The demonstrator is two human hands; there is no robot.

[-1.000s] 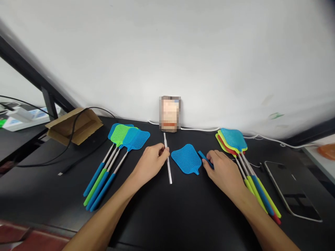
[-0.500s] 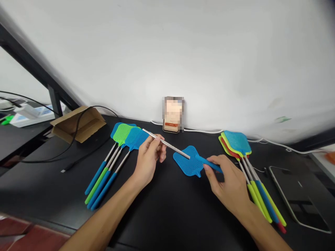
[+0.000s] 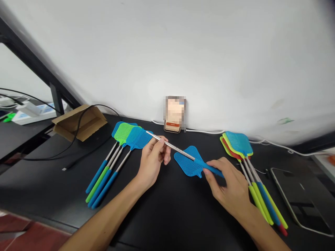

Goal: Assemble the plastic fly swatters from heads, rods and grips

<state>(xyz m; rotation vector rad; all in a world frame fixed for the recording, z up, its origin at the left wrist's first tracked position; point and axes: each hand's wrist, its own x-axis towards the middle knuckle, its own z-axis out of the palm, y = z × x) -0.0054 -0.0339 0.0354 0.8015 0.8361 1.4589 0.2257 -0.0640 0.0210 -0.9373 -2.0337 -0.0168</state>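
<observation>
metal rod (image 3: 181,151) and blue handle (image 3: 201,164) are now coming together right of centre, left hand (image 3: 154,157) pinching the rod, right hand (image 3: 228,182) the handle.

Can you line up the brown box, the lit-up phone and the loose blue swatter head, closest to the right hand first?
From the right hand, in the head view:
1. Loose blue swatter head: just left of it, on the table.
2. Lit-up phone: farther back, by the wall.
3. Brown box: far left.
</observation>
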